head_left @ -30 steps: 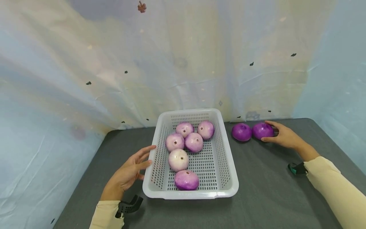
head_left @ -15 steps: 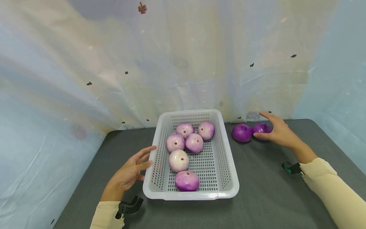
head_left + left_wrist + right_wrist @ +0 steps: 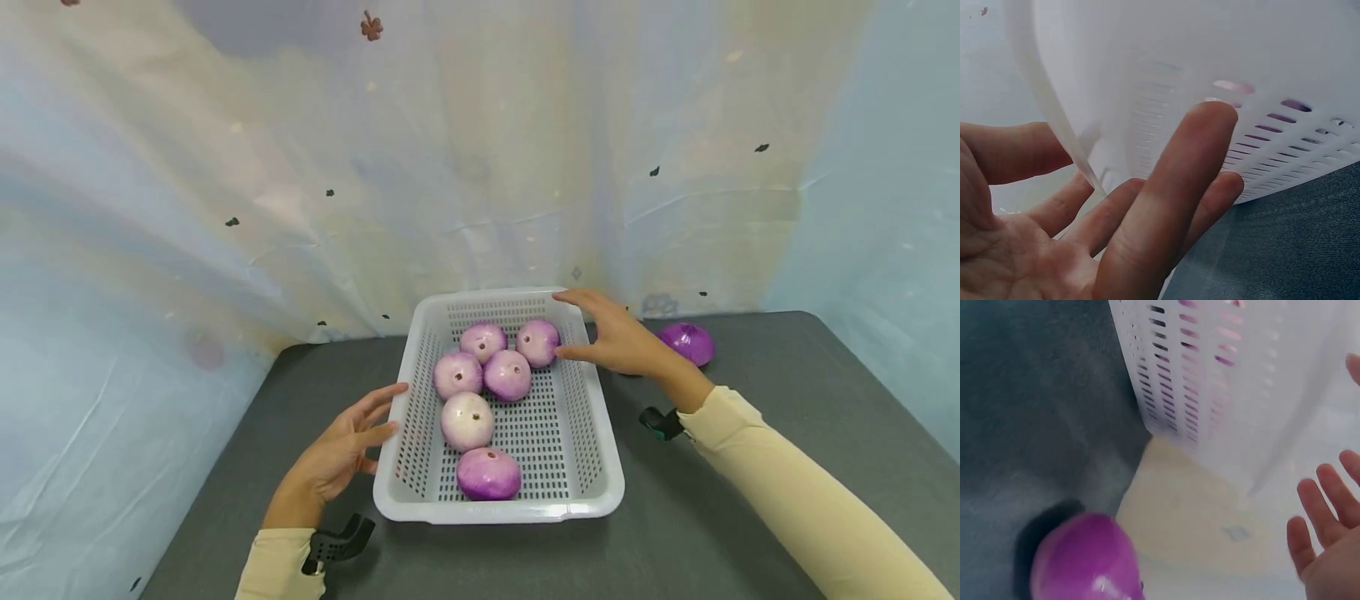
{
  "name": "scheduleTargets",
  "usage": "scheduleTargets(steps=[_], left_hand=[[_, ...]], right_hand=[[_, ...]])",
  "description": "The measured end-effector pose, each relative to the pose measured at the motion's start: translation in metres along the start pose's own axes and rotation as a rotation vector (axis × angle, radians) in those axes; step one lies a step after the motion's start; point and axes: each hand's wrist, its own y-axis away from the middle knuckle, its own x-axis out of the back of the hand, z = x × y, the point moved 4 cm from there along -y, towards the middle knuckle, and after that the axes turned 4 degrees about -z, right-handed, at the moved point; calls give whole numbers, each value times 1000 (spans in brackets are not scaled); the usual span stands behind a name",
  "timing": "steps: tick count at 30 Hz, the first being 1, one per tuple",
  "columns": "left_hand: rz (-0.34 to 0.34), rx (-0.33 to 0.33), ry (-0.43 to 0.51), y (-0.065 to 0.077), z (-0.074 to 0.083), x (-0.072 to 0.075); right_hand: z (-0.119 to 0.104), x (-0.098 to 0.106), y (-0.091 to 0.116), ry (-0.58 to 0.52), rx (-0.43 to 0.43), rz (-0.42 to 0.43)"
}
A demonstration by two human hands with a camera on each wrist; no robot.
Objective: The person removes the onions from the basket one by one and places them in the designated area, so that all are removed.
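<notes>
A white perforated plastic basket holds several purple-and-white onions, among them a pale onion and a purple onion at the near end. At the basket's left side, my left hand rests its outstretched fingers against the rim and outer wall; the left wrist view shows fingertips at the slotted wall. My right hand reaches over the far right rim with fingers spread, holding nothing, near an onion inside. One purple onion lies on the table to the right; another is hidden beneath that hand.
A dark grey cloth covers the table. Behind it hangs a pale patterned curtain, close to the basket's far end. In the right wrist view, a purple onion lies on the cloth beside the basket.
My right hand has left the far right onion and swept left, past the nearer loose onion, to the basket's right rim. My left hand stays at the left rim.
</notes>
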Motion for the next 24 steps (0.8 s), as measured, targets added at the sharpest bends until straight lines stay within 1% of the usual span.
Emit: scheduleTargets(steps=[4, 7, 9, 13, 20, 24], left_hand=[[-4, 3, 3, -2, 0, 0], [-12, 5, 4, -3, -1, 1], [-20, 1, 3, -3, -1, 1], [-26, 1, -1, -3, -1, 2], [-12, 10, -12, -3, 1, 2], [-14, 7, -10, -3, 1, 1]], right_hand=[[0, -13, -20, 19, 16, -53], [6, -21, -31, 70, 39, -76], [10, -26, -36, 116, 37, -77], [13, -35, -45, 198, -6, -85], [10, -47, -56, 408, -79, -126], [12, -50, -58, 484, -90, -132]])
